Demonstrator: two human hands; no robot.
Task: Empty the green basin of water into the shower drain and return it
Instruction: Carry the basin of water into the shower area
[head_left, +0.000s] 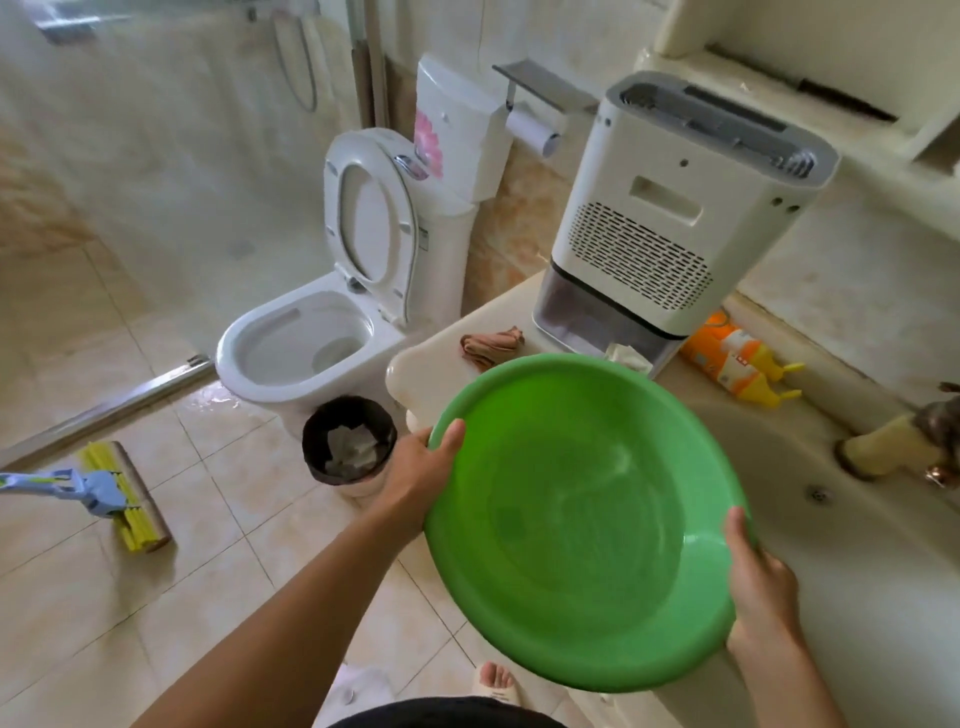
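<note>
Hands grip opposite rims of the green basin (582, 525) (tilted): left hand (423, 467) and right hand (761, 582), fingers pinching its edge, over the tabletop (857, 561).

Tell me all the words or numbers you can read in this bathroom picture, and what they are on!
No text can be read here.
Orange and yellow plastic bottles lying on the counter: white labels with red marks, too blurred to read.
White toilet tank: a pink flower sticker, no letters visible.
White boxy appliance on the counter: no visible label.
Round green plastic basin: plain, no print.
</note>
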